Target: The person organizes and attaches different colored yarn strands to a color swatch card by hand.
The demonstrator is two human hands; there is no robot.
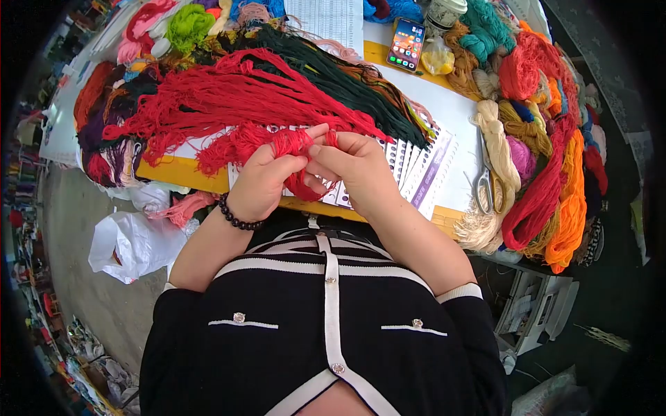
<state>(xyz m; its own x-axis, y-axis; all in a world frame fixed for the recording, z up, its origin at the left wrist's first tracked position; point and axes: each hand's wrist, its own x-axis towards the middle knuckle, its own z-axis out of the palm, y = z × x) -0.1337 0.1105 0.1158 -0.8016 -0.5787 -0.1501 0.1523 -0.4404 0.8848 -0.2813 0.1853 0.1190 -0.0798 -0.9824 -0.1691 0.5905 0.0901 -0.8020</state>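
Holding a small bunch of red yarn between them, both hands are close together just above the near edge of the table. The left hand, which wears a bracelet of dark beads on the wrist, has its fingers curled and pinches the bunch from the left side. The right hand pinches the same strands from the right, with the thumb and first fingers closed on them. The fingertips of the two hands are almost touching, and a loop of the red strands hangs down between the palms. The loose ends of the bunch spread to the left over the left hand, toward a big skein of red yarn that lies on the table just behind the hands. Beside this skein lies dark green yarn. Under the hands there are printed colour cards. To the right of the right hand, well apart, lie scissors next to a cream skein, and farther back a phone.
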